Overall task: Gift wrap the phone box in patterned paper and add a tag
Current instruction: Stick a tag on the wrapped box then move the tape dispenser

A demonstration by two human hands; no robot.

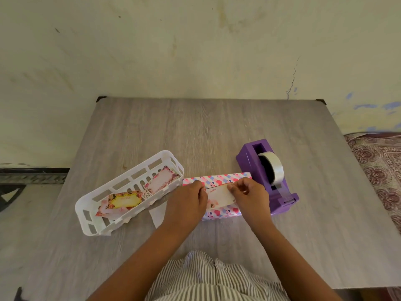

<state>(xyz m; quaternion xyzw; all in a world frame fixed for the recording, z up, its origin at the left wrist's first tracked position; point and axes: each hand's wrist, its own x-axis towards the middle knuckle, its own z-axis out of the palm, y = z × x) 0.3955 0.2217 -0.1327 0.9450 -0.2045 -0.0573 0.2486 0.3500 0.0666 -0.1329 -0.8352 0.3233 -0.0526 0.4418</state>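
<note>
A person sits at a grey wood-grain table [217, 131], seen from above, with both forearms reaching forward over a striped shirt [208, 276]. In front of them lies the wrapped box [219, 178], covered in white paper with pink hearts and blue-and-pink checks, lying flat near the middle of the table. On top of it rests a small white tag [219, 195] with red lettering along its upper edge and a pink picture at the lower left corner.

The left hand [188, 203] lies over the left end of the tag, fingers curled, fingertips pinching or pressing its upper left corner. The right hand [249, 195] holds the tag's right end, thumb and fingers curled together on its upper right corner. The two hands are a little apart, with the tag showing between them.

Just left of the box, touching or nearly touching it, sits a white plastic basket [91, 216] set at an angle. Inside lie several spare cards [161, 180], one with a yellow centre, another pink and floral. Just right of the box stands a purple tape dispenser [247, 157] holding a roll of clear tape [274, 167]. A pale, stained wall [195, 44] rises behind the table.
</note>
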